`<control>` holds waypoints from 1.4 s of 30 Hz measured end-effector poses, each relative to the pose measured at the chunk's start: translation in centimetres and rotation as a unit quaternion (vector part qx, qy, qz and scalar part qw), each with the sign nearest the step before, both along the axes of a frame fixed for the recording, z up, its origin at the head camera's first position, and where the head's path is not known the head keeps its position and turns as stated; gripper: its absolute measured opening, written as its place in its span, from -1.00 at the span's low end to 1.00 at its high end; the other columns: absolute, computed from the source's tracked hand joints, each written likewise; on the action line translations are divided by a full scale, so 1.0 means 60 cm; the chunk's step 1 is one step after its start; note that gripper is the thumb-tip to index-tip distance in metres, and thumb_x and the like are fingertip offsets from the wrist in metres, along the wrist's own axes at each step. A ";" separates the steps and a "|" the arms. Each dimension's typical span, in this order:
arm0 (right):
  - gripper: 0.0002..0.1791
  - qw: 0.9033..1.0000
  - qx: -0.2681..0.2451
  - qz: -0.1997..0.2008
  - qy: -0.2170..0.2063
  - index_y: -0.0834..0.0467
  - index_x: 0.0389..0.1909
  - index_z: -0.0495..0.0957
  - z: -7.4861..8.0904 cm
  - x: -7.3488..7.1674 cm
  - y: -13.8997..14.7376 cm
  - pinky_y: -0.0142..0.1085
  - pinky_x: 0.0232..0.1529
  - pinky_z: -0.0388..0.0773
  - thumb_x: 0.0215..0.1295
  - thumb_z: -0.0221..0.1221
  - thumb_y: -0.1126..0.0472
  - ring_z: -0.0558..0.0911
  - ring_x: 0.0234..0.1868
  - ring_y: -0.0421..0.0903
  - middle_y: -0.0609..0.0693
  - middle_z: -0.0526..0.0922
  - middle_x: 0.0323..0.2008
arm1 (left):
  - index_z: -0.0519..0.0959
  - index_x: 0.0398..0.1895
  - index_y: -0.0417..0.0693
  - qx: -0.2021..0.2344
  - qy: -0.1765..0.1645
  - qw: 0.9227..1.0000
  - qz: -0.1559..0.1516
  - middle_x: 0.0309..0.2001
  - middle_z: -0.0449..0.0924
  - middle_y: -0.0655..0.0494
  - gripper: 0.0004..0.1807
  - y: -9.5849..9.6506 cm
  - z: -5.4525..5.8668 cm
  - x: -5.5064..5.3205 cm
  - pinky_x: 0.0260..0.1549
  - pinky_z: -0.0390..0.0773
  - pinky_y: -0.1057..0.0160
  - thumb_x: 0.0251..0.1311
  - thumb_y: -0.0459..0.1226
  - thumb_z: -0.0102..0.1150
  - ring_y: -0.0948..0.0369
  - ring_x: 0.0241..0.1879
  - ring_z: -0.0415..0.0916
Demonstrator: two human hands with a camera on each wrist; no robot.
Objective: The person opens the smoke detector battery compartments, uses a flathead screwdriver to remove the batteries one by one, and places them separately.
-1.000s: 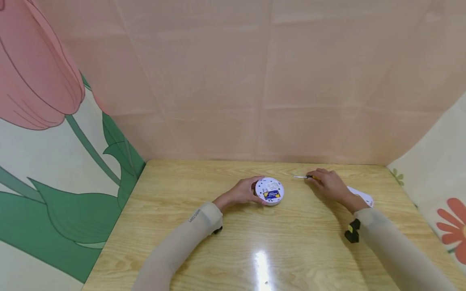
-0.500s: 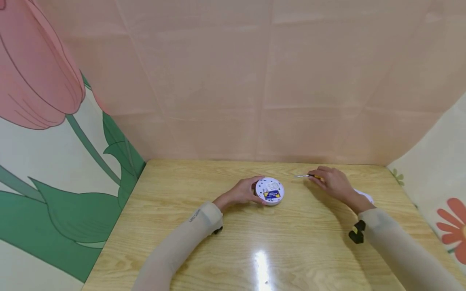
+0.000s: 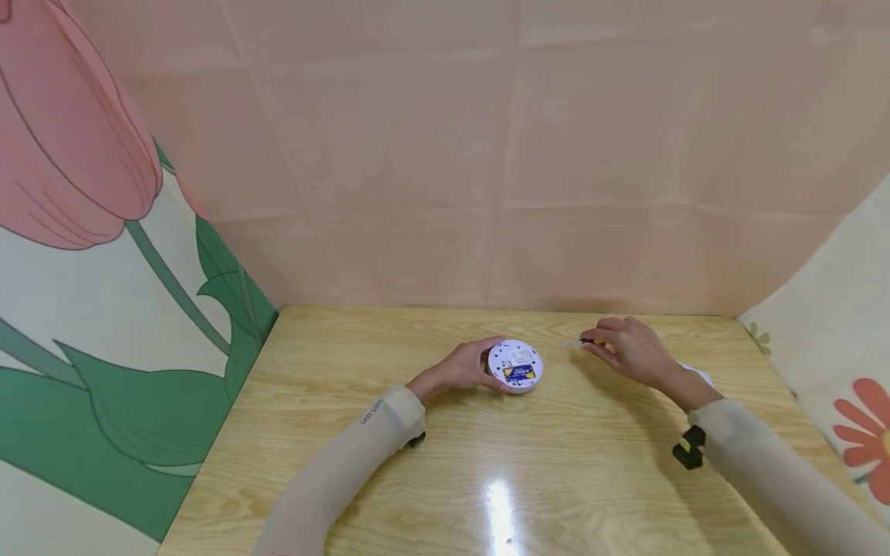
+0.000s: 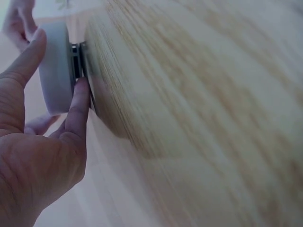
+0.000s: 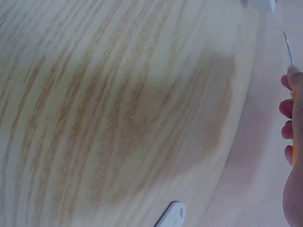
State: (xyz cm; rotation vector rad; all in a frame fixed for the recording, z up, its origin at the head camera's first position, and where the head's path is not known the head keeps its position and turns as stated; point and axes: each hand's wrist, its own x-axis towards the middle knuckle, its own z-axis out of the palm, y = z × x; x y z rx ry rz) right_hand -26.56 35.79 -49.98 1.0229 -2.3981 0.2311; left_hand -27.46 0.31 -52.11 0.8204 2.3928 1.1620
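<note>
Gripping a round white device (image 3: 515,366) by its edge, the left hand (image 3: 462,366) holds it label-up over the wooden table (image 3: 389,340). The right hand (image 3: 631,351) grasps a yellow-handled screwdriver (image 3: 589,341), its tip near but not touching; tool work there seems yet to start. A white piece (image 5: 173,215) lies apart.

Round white plastic device (image 3: 513,359) has blue-and-yellow label (image 3: 518,375). Slim tool (image 3: 586,341): silver metal shaft (image 5: 288,48), orange-and-black handle (image 3: 599,341). Wooden surface (image 3: 389,340) yellowish, brown grain; backdrop sheet (image 3: 445,170) dusty pink.
</note>
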 end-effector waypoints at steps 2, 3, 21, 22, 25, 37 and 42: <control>-0.81 1.000 0.005 0.004 0.002 0.04 -0.24 0.74 0.004 0.002 -0.003 -0.27 -0.51 0.31 0.17 0.35 0.06 0.37 -0.58 -0.31 -0.17 0.60 -0.47 | 0.17 0.50 0.05 -0.001 -0.001 1.000 0.002 0.42 0.28 0.19 0.17 0.001 0.000 0.001 0.40 0.16 0.20 -0.24 0.00 0.60 0.26 0.38 0.21; -0.80 1.000 0.006 0.008 0.003 0.04 -0.24 0.74 0.006 0.003 -0.004 -0.27 -0.50 0.31 0.21 0.32 0.02 0.37 -0.57 -0.31 -0.18 0.59 -0.47 | 0.17 0.50 0.06 -0.001 -0.003 1.000 0.004 0.42 0.28 0.18 0.17 0.002 0.001 0.002 0.40 0.16 0.20 -0.25 0.00 0.60 0.26 0.39 0.21; -0.65 0.997 0.061 0.053 0.007 0.01 -0.29 0.74 0.048 0.022 -0.051 -0.25 -0.43 0.32 0.38 0.09 -0.12 0.47 -0.49 -0.25 -0.20 0.57 -0.47 | 0.20 0.49 0.06 -0.003 0.001 1.000 0.012 0.42 0.28 0.18 0.14 0.006 0.005 0.002 0.37 0.19 0.26 -0.25 -0.05 0.63 0.27 0.37 0.23; -0.64 0.996 0.063 0.055 0.006 0.00 -0.29 0.74 0.049 0.023 -0.053 -0.25 -0.43 0.32 0.39 0.08 -0.13 0.48 -0.49 -0.25 -0.19 0.58 -0.46 | 0.20 0.49 0.05 -0.003 0.002 1.000 0.012 0.42 0.28 0.18 0.14 0.006 0.006 0.002 0.37 0.19 0.26 -0.24 -0.06 0.63 0.26 0.37 0.23; -0.69 0.996 0.070 0.058 0.001 0.00 -0.28 0.74 0.052 0.025 -0.060 -0.25 -0.43 0.33 0.35 0.14 -0.10 0.49 -0.48 -0.25 -0.18 0.60 -0.45 | 0.20 0.49 0.06 -0.006 0.003 1.000 0.012 0.42 0.28 0.18 0.14 0.005 0.007 0.003 0.37 0.20 0.26 -0.24 -0.06 0.62 0.26 0.38 0.22; -0.87 0.993 0.094 0.073 0.011 -0.02 -0.35 0.73 0.057 0.028 -0.085 -0.22 -0.46 0.37 0.10 0.36 0.04 0.49 -0.51 -0.21 -0.18 0.55 -0.50 | 0.20 0.49 0.08 -0.014 0.002 1.000 0.022 0.42 0.28 0.18 0.15 0.006 0.006 0.003 0.36 0.22 0.22 -0.25 -0.02 0.62 0.24 0.38 0.23; -0.88 0.991 0.114 0.067 0.004 -0.03 -0.38 0.72 0.061 0.030 -0.095 -0.22 -0.47 0.37 0.10 0.37 0.03 0.50 -0.51 -0.19 -0.19 0.53 -0.52 | 0.19 0.50 0.06 -0.011 0.001 1.000 0.020 0.44 0.25 0.17 0.15 0.005 0.005 0.004 0.37 0.21 0.21 -0.24 -0.02 0.62 0.22 0.39 0.21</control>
